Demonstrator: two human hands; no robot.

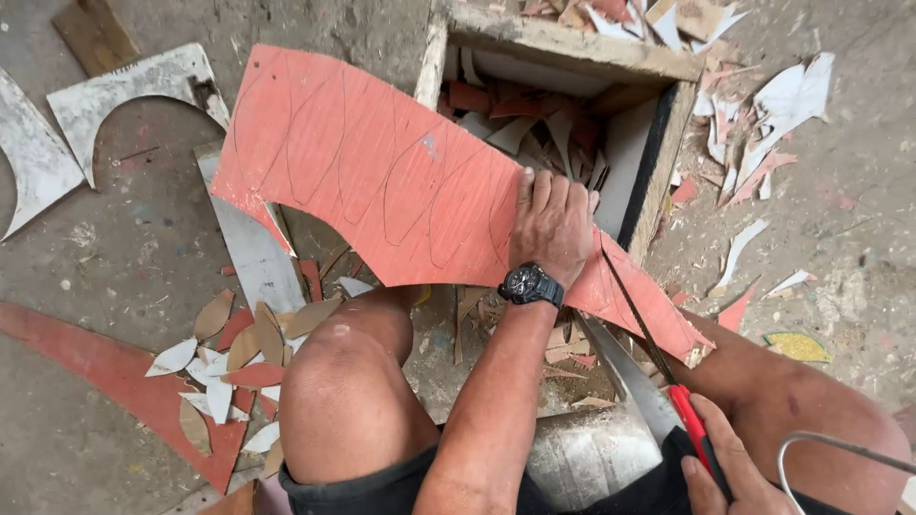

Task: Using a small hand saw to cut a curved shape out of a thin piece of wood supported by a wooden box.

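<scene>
A large red sheet [382, 172] marked with curved leaf-shaped pencil outlines lies across a wooden box [563, 43]. My left hand [551, 224], with a black wristwatch, presses flat on the sheet near its right end. My right hand [720, 467] at the bottom right grips the red handle of a thin-bladed saw [639, 319], whose blade runs up to the sheet's edge just right of my left hand. My bare knees frame the scene below.
The box holds red and white offcuts. A pile of cut leaf-shaped pieces [234, 358] lies on the concrete floor at left. White curved scrap boards [114, 91] lie at top left, more scraps [763, 124] at top right, a metal can [592, 453] between my legs.
</scene>
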